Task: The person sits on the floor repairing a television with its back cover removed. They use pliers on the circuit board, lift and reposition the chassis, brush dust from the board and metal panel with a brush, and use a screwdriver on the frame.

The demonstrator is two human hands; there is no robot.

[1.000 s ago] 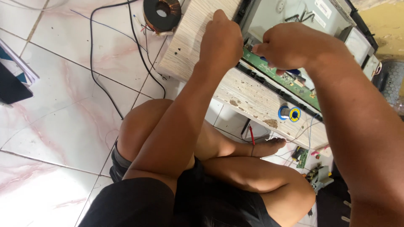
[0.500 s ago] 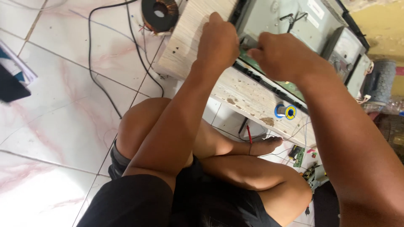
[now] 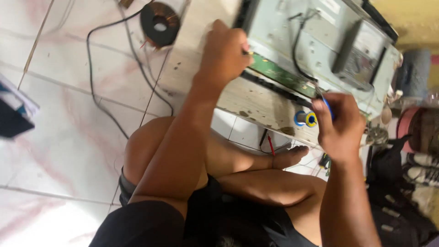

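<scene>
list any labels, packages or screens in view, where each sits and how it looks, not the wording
White sticker: top of the grey metal chassis, small, rectangular, cut by the picture's upper edge.
Box-like package: on the floor at the left edge, dark with white and blue borders, only partly in view.
Solder spool: on the wooden board beside the right hand, round, blue and yellow.
No lit screen shows.
</scene>
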